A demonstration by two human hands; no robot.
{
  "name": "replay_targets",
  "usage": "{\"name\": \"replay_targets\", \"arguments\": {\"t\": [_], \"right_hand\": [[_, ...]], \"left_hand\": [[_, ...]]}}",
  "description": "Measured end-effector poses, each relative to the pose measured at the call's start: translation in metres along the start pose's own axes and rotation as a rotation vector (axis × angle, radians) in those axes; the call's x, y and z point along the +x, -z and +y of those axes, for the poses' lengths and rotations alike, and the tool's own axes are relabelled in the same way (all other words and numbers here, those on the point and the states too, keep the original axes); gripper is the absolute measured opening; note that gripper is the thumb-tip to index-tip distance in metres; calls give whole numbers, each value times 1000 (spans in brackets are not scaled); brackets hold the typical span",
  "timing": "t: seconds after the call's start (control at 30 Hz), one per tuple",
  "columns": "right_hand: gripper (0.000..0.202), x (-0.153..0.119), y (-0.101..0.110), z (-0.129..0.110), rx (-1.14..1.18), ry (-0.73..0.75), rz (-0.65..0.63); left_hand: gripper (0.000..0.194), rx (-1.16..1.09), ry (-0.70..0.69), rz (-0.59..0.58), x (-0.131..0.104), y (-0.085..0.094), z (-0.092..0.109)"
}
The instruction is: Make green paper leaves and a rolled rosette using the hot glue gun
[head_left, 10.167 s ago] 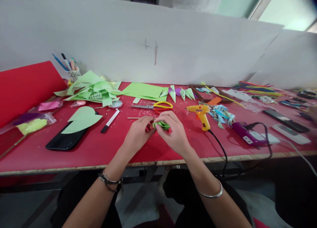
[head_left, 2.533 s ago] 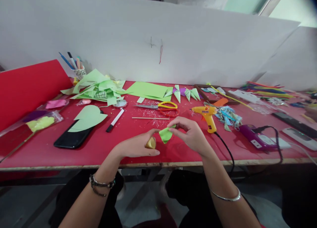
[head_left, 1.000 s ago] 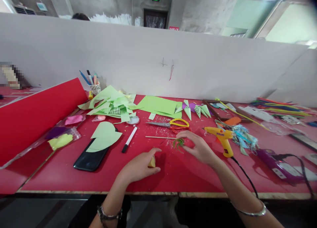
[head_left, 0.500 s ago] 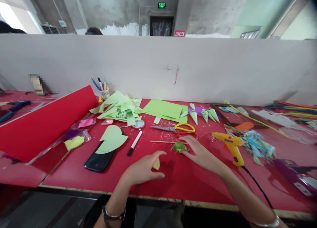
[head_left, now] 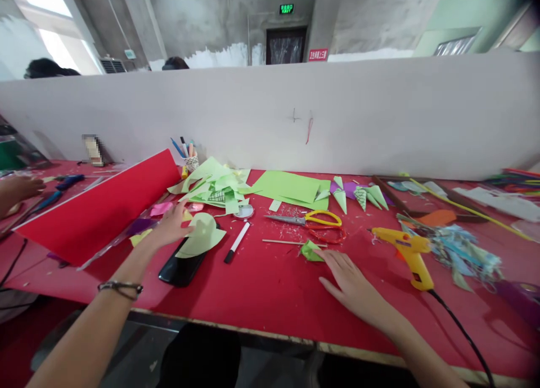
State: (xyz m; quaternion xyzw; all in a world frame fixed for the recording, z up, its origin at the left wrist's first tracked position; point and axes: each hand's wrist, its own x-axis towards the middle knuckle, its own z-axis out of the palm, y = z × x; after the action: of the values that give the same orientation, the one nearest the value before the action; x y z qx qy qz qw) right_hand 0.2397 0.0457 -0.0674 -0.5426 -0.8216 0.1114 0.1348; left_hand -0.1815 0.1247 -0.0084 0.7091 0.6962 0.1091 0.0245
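My left hand (head_left: pixel 171 226) reaches over the left side of the table with thumb and fingers bent around a small yellow piece (head_left: pixel 187 215), whose kind I cannot make out. Below it, pale green cut paper (head_left: pixel 203 236) with rounded edges lies on a black phone (head_left: pixel 179 270). Fingers stretched out, my right hand (head_left: pixel 348 281) is low over the red table. Its fingertips are at a small folded green paper piece (head_left: pixel 311 251), beside a thin wooden stick (head_left: pixel 280 242). Scissors (head_left: pixel 304 219) with yellow and red handles lie just beyond.
A yellow glue gun (head_left: pixel 407 250) with its cord lies at right, near tangled blue strips (head_left: pixel 464 247). Green paper scraps (head_left: pixel 217 185), green sheets (head_left: pixel 287 186) and paper cones (head_left: pixel 375 197) line the back. A red board (head_left: pixel 113 208) slants at left, beyond which another person's hand (head_left: pixel 19 191) shows.
My left hand has moved left from the table's middle to the phone and cut paper, carrying the yellow piece. My right hand has flattened and drawn slightly back from the green paper piece.
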Motion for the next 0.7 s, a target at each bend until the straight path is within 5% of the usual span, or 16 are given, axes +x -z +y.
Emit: {"name": "replay_targets", "arguments": {"t": [0.1, 0.2, 0.3, 0.43, 0.7], "right_hand": [[49, 0, -2, -2, -16, -7, 21], [49, -4, -2, -2, 9, 13, 42], [49, -10, -4, -2, 31, 17, 43], [48, -15, -10, -2, 21, -1, 49], [46, -17, -18, 0, -10, 7, 134]], "left_hand": [[72, 61, -8, 0, 5, -5, -9], [59, 26, -87, -102, -13, -15, -2], [70, -5, -87, -173, -34, -27, 6], [77, 41, -45, -146, -46, -35, 13], [49, 177, -32, -37, -38, -32, 36]]}}
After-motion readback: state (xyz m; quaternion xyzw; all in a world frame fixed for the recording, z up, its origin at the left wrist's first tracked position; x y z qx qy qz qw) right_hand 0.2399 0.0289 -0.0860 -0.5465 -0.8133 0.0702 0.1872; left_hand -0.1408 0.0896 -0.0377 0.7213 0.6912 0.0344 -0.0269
